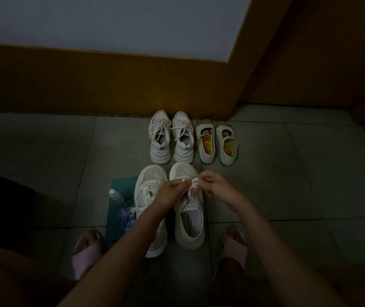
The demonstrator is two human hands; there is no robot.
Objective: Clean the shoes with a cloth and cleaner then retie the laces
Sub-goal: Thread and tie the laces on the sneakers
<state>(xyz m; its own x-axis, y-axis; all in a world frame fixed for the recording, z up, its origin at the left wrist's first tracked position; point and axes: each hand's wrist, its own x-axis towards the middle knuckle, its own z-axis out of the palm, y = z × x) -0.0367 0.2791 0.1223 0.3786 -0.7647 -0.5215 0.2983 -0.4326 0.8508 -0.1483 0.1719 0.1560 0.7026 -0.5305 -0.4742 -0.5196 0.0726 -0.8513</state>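
Two white chunky sneakers stand side by side on the tiled floor in front of me. Over the right sneaker (189, 220) my left hand (173, 191) and my right hand (214, 185) each pinch a piece of its white lace (194, 182) above the tongue. My left forearm crosses the left sneaker (149, 187), whose lace lies loose. A small clear bottle (115, 195) and a crumpled blue-and-white cloth (126, 216) lie on a teal mat (119, 185) to the left of the sneakers.
Against the wall stand a second pair of white laced sneakers (170, 138) and a pair of white strap shoes (217, 141) with colourful insoles. My feet in pink slippers (84, 253) flank the shoes. A brown door (310, 52) is at the right.
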